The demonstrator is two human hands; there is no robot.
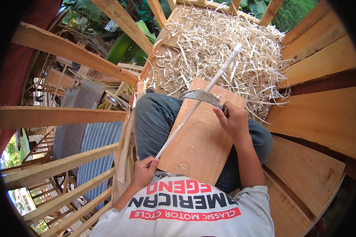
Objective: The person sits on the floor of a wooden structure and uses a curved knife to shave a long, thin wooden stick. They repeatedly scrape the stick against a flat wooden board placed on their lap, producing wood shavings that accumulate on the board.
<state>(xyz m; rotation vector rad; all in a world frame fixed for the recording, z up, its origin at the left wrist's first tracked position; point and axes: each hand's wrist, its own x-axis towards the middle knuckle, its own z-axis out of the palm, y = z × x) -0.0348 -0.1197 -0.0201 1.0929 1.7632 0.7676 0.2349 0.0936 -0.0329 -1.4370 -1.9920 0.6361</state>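
Observation:
My left hand (144,170) pinches the near end of a long pale stick (172,137), close to my waist. The stick slants away to the right over a wooden board (205,142) that rests across my lap, and its far end hangs above the shavings. In my right hand (233,120) is the dark handle of a sickle (199,96). Its curved grey blade crosses the stick near the board's far edge; whether the edge bites into the wood cannot be seen. A curled shaving lies on the board's near part.
Ahead lies a thick heap of curly wood shavings (225,51) on a plank floor (180,25). Wooden rails (63,117) close off the left side, with corrugated metal sheets (95,138) beyond. Wide planks (320,114) form a wall on the right. A plank seat (300,173) shows beside me.

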